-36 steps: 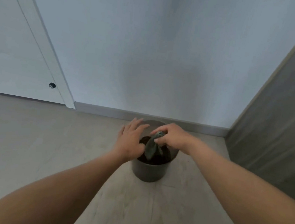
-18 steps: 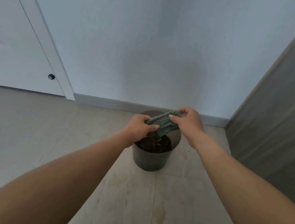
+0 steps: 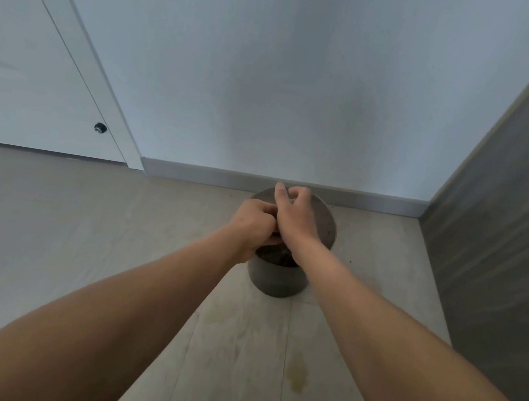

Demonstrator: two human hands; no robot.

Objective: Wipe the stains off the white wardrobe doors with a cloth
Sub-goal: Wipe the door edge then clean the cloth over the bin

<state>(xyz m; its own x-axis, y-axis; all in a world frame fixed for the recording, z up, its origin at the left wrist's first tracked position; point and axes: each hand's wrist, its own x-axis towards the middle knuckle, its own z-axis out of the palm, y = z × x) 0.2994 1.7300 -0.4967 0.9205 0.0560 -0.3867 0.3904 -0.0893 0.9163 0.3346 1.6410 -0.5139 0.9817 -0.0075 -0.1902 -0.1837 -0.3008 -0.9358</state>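
Note:
My left hand (image 3: 254, 224) and my right hand (image 3: 294, 217) are clenched side by side, touching, right above a dark grey bucket (image 3: 277, 281) on the floor. The green cloth seen moments ago is almost wholly hidden inside the two fists. Dark water shows in the bucket below my wrists. A white door panel (image 3: 31, 91) with a small black knob (image 3: 100, 128) stands at the far left.
A plain white wall (image 3: 269, 85) with a grey skirting board (image 3: 226, 179) runs behind the bucket. A grey wood-grain panel (image 3: 500, 227) closes off the right side. The pale floor carries a yellowish stain (image 3: 298, 372) in front of the bucket.
My right hand lifted the cloth out of the bucket and my left hand took its other end. Both hands have now closed together, bunching the cloth out of sight.

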